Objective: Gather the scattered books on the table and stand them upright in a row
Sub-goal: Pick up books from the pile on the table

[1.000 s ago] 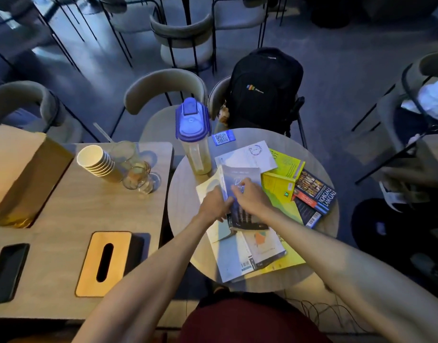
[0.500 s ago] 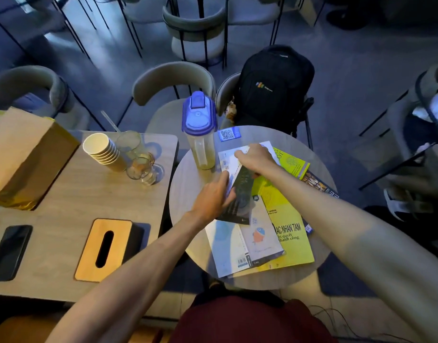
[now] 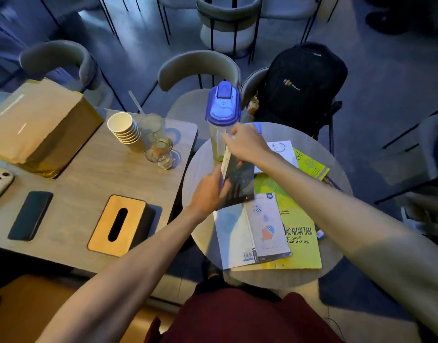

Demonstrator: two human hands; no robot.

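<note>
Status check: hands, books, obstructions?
Left hand and right hand both grip dark book, tilted near upright. Yellow book flat on round table. Pitcher just beyond.

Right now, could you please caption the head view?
Left hand and right hand hold a dark book tilted up beside the blue-lidded pitcher; other books lie flat on the round table.
</note>
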